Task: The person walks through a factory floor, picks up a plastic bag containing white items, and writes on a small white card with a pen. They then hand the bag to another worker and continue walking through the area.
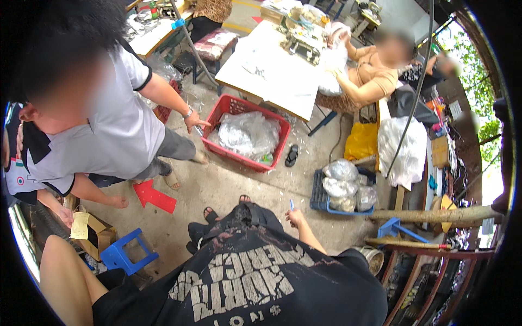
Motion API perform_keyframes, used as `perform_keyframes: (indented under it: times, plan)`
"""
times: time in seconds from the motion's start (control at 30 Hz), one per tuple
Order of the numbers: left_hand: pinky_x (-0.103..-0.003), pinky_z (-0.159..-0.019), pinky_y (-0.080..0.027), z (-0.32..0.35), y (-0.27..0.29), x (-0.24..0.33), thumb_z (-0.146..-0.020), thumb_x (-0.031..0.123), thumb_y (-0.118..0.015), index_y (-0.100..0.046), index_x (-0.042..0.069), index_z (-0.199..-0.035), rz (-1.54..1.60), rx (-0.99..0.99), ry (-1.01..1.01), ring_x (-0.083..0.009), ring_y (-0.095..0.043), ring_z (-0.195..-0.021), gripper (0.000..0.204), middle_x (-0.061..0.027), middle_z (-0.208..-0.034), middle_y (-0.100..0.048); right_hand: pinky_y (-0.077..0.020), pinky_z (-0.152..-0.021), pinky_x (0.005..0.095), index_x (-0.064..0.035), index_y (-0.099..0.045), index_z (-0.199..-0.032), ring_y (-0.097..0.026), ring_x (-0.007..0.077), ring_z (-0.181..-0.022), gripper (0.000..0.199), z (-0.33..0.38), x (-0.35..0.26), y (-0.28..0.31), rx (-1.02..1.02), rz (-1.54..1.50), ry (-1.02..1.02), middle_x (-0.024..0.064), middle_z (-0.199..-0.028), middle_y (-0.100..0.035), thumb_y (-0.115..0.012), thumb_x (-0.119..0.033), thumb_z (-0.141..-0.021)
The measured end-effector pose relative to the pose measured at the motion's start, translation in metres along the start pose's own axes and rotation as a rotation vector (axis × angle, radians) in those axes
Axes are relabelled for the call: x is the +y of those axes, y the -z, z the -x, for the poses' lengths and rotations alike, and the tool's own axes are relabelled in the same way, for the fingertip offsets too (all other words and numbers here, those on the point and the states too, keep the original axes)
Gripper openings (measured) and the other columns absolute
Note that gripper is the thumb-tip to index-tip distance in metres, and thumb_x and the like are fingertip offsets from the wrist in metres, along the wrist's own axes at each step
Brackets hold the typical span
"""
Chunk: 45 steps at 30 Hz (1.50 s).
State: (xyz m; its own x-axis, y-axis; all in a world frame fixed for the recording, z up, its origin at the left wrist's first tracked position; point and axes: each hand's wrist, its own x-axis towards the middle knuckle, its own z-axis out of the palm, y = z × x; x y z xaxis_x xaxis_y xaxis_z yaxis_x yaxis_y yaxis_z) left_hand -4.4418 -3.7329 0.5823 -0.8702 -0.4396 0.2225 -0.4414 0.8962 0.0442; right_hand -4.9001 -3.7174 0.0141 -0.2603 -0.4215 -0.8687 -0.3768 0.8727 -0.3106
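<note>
My right hand (pixel 295 218) is out in front of my black printed shirt, closed around a thin blue pen (pixel 291 205) that points up. It hovers above the concrete floor, just left of a blue crate (pixel 319 202) holding clear plastic bags. Only my bare left upper arm (pixel 65 282) shows, at the lower left; its hand is out of view. My sandalled feet (pixel 211 215) stand on the floor below.
A person in a white polo (pixel 117 125) bends in from the left, one hand at a red basket (pixel 213 117) of plastic bags. Another person sits at a white table (pixel 272 81). A blue stool (pixel 128 252), cardboard box (pixel 98 233), red floor arrow (pixel 154 196), and yellow (pixel 361 141) and white (pixel 402 149) bags lie around.
</note>
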Motion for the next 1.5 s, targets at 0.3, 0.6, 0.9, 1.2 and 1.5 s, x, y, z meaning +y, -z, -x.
perform_keyframes:
  times: [0.3,0.6,0.9,1.2,1.5]
  plan:
    - [-0.04,-0.064,-0.038,-0.044,-0.004,-0.003,-0.076,0.03,-0.069,-0.063,0.015,-0.084,0.058,-0.003,0.04,-0.0177,-0.052,-0.078,0.017,0.0002,-0.08,-0.051,-0.0347,-0.04,0.0328,-0.0065,-0.061,-0.106,-0.043,0.0137,-0.047,0.026,-0.011,-0.078,-0.006,-0.149,0.107,0.187,0.0055,-0.07,-0.059,-0.047,-0.025,-0.092]
    - [-0.04,-0.064,-0.039,-0.083,-0.005,0.001,-0.076,0.03,-0.068,-0.063,0.014,-0.085,0.262,0.214,0.131,-0.0186,-0.054,-0.079,0.02,-0.0003,-0.082,-0.054,-0.0338,-0.038,0.0324,-0.0067,-0.063,-0.105,-0.041,0.0133,-0.042,0.027,-0.037,-0.093,0.019,-0.214,0.152,0.198,0.0068,-0.07,-0.061,-0.049,-0.024,-0.09]
    - [-0.04,-0.063,-0.041,-0.11,-0.006,0.017,-0.075,0.031,-0.068,-0.063,0.012,-0.086,0.613,0.769,0.018,-0.0195,-0.056,-0.079,0.023,-0.0008,-0.083,-0.057,-0.0323,-0.039,0.0332,-0.0048,-0.064,-0.102,-0.039,0.0142,-0.042,0.024,-0.058,-0.077,0.063,-0.176,0.116,0.102,0.0099,-0.072,-0.06,-0.054,-0.021,-0.088]
    - [-0.037,-0.054,-0.043,-0.152,-0.023,0.004,-0.068,0.012,-0.066,-0.068,0.009,-0.094,0.481,0.811,0.244,-0.0225,-0.059,-0.065,0.026,-0.0044,-0.073,-0.061,-0.0302,-0.038,0.033,-0.0037,-0.062,-0.097,-0.04,0.0154,-0.043,0.019,-0.08,-0.062,0.059,-0.197,0.044,0.077,0.0077,-0.066,-0.054,-0.057,-0.019,-0.086]
    - [-0.054,-0.062,-0.046,-0.163,-0.119,-0.091,-0.078,0.006,-0.049,-0.044,0.003,-0.142,-0.039,0.187,1.255,-0.0457,-0.061,-0.065,0.064,-0.027,-0.071,-0.062,-0.0275,-0.038,0.0316,-0.0047,-0.061,-0.102,-0.037,0.014,-0.042,0.022,-0.064,-0.062,0.047,-0.232,-0.03,0.052,0.0067,-0.066,-0.052,-0.054,-0.018,-0.086]
